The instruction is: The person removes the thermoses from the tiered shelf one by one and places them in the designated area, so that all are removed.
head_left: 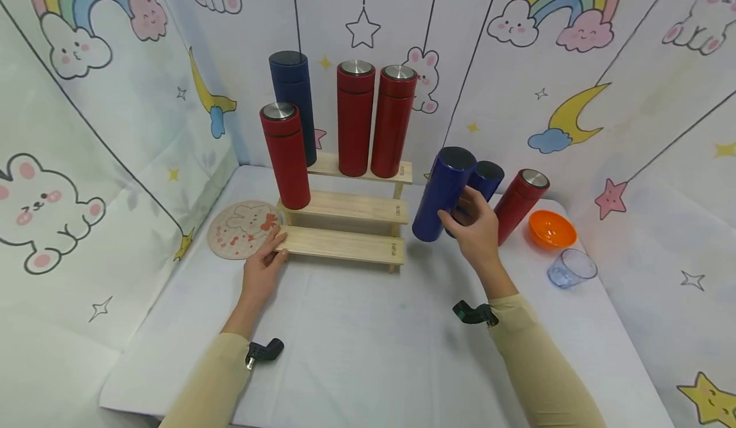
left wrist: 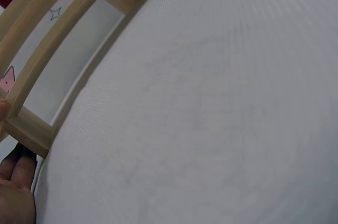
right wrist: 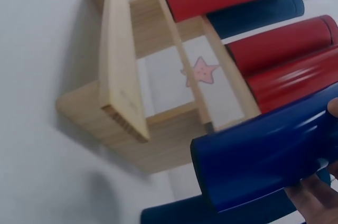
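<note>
My right hand [head_left: 474, 223] grips a blue thermos bottle [head_left: 441, 191], tilted, close to the right side of a three-step wooden rack [head_left: 339, 245]. In the right wrist view that blue bottle [right wrist: 264, 152] crosses the foreground, fingers around its side. My left hand [head_left: 264, 265] holds the left end of the rack's lowest step. On the top step stand a dark blue bottle [head_left: 294, 96] at left and two red bottles [head_left: 355, 121] [head_left: 395, 121]. Another red bottle [head_left: 286, 156] stands at the left end of the middle step. The lowest step bears nothing.
Behind my right hand stand another blue bottle [head_left: 487, 179], partly hidden, and a red bottle [head_left: 520, 204]. An orange bowl [head_left: 552, 230] and a clear glass [head_left: 571, 268] are at the right. A round rabbit-print mat [head_left: 236, 230] lies left of the rack.
</note>
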The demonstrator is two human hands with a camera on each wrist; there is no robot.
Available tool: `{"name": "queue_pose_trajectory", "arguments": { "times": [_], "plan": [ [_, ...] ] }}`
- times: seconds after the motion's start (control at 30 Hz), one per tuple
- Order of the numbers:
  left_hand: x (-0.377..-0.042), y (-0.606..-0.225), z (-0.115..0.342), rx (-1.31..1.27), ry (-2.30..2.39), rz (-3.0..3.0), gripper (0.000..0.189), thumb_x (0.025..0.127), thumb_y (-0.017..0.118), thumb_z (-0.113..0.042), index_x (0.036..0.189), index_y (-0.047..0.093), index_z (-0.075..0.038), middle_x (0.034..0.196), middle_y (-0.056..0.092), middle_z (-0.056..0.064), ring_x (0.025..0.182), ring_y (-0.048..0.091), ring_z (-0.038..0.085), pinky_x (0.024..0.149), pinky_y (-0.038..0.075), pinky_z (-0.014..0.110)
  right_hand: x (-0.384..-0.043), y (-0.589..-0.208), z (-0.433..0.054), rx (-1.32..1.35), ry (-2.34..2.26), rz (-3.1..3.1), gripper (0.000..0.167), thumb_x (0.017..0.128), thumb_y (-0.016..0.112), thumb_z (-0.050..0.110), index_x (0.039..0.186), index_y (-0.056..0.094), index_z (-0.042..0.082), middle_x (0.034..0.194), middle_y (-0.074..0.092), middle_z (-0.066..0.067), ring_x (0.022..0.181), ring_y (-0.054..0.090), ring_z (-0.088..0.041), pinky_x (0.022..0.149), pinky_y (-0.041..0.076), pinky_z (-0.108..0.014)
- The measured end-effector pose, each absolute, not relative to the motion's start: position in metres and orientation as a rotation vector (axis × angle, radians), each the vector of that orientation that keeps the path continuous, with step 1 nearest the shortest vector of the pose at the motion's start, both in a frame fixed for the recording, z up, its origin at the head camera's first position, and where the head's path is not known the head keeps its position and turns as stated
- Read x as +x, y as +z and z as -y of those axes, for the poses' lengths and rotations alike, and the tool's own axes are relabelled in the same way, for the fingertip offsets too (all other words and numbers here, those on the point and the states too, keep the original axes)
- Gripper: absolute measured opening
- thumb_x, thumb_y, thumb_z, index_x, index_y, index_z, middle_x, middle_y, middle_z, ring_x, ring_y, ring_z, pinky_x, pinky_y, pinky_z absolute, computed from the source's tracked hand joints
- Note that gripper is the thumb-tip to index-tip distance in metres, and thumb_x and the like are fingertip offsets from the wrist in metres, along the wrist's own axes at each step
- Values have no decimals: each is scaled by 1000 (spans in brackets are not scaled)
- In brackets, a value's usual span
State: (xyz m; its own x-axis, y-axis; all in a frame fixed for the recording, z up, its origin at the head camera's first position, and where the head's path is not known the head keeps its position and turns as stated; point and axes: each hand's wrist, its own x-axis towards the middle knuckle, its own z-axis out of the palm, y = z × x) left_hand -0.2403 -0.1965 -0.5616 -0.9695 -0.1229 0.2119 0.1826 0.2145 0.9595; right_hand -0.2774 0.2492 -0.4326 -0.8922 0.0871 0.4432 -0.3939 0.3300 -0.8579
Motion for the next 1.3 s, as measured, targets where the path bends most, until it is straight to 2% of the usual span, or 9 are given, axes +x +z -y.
{"name": "queue_pose_trajectory", "arguments": {
  "times": [0.23, 0.4, 0.67, 0.87, 1.07, 1.2, 1.3],
  "plan": [
    [-241, -564, 199, -63, -1812, 2267, 43, 109, 67, -8, 152, 63, -7, 171, 41, 2, 153, 44, 24, 105, 45, 10, -276, -452, -253, 268, 1680, 2145, 63, 93, 85, 2, 150, 59, 3, 141, 66, -16, 132, 65, -32, 109, 54, -41],
    [-239, -561, 199, -40, -1777, 2291, 43, 110, 66, -10, 153, 64, -10, 171, 41, -3, 153, 44, 21, 106, 45, 10, -277, -464, -255, 275, 1670, 2161, 64, 93, 85, 2, 150, 58, 3, 142, 66, -16, 132, 64, -31, 110, 53, -41],
    [-239, -560, 198, -49, -1783, 2281, 43, 109, 67, -9, 152, 64, -8, 171, 41, 3, 153, 44, 22, 105, 46, 10, -275, -487, -259, 286, 1687, 2195, 65, 93, 85, 4, 152, 57, 3, 147, 64, -15, 135, 62, -32, 111, 52, -44],
    [-238, -560, 197, -47, -1800, 2273, 43, 109, 66, -9, 152, 64, -9, 171, 41, 1, 154, 43, 20, 106, 46, 10, -272, -507, -263, 298, 1665, 2208, 64, 94, 85, 2, 151, 56, 1, 146, 64, -17, 133, 64, -34, 109, 53, -49],
    [-239, -563, 198, -53, -1796, 2266, 42, 109, 66, -7, 152, 64, -6, 171, 42, 1, 155, 41, 24, 106, 45, 11, -273, -510, -269, 249, 1682, 2215, 65, 93, 84, -2, 151, 55, 0, 144, 64, -19, 130, 65, -32, 108, 55, -42],
    [-240, -563, 198, -39, -1816, 2261, 43, 109, 67, -7, 151, 65, -8, 170, 43, -3, 154, 42, 21, 105, 47, 11, -275, -510, -274, 280, 1624, 2287, 68, 90, 85, -5, 151, 53, -6, 145, 62, -27, 129, 64, -42, 106, 54, -51],
    [-239, -563, 198, -42, -1826, 2252, 43, 109, 66, -6, 151, 64, -7, 170, 43, -3, 153, 43, 22, 105, 48, 12, -277, -509, -279, 332, 1540, 2361, 71, 89, 87, -2, 151, 53, -2, 145, 63, -25, 128, 65, -44, 104, 55, -55]
  ]
}}
